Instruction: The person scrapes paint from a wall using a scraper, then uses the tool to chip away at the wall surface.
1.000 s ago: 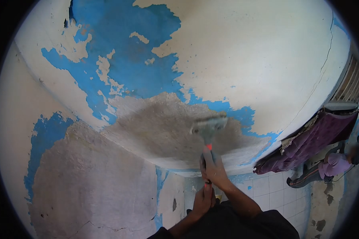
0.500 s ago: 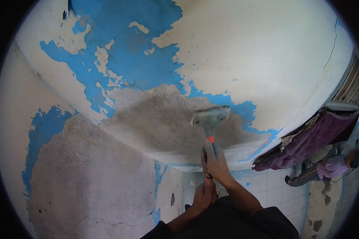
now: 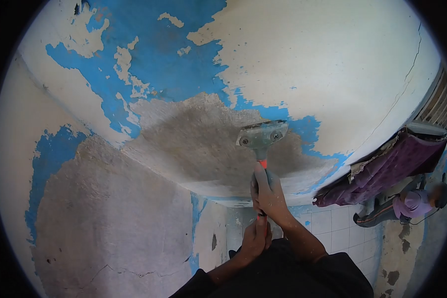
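Observation:
Both my hands are wrapped round the long handle of a scraper (image 3: pixel 260 136), which has a wide grey head with two screws and a red and grey handle. My right hand (image 3: pixel 268 191) grips the upper handle just below the head. Lower down, my left hand (image 3: pixel 255 237) is closed round the handle's end. The scraper's blade edge lies at the wall (image 3: pixel 198 134), near the border between bare grey plaster and a strip of blue paint (image 3: pixel 303 129). Cream paint (image 3: pixel 303 54) covers the wall above and to the right.
Another wall (image 3: pixel 119 213) with a large bare patch and a crack meets this one at the left corner. A purple cloth (image 3: pixel 377 169) hangs at the right below a slatted opening (image 3: pixel 437 102). Beyond it is another person (image 3: pixel 414 204) in a cap. White tiles (image 3: pixel 333 226) show below.
The scraper and my hands have moved slightly up the wall, and the scraper's head looks sharper. My grip is the same. The view has shifted a little.

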Action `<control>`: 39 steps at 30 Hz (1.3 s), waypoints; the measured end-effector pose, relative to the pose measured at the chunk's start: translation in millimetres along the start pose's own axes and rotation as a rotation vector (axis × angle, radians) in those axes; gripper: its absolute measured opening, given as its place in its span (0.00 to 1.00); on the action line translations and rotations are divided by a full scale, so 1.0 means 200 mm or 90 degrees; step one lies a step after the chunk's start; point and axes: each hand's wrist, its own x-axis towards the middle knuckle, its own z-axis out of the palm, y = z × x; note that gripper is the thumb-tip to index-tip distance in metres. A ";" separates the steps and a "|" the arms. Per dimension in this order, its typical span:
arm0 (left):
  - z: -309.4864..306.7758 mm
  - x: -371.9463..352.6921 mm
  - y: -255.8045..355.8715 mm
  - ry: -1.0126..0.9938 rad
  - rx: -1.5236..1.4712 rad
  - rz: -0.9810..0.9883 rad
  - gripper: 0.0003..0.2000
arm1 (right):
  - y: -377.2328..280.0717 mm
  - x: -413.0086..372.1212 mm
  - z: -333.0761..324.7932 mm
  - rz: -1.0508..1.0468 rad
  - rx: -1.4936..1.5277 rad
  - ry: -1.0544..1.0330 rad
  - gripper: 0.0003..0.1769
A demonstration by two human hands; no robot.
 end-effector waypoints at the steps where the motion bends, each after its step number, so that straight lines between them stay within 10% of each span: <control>1: 0.00 0.01 0.00 -0.003 0.002 0.007 0.31 | -0.01 0.00 0.00 -0.002 -0.007 -0.005 0.25; 39: -0.01 0.08 0.03 0.042 0.002 0.050 0.24 | -0.04 0.04 -0.01 -0.051 0.052 -0.007 0.27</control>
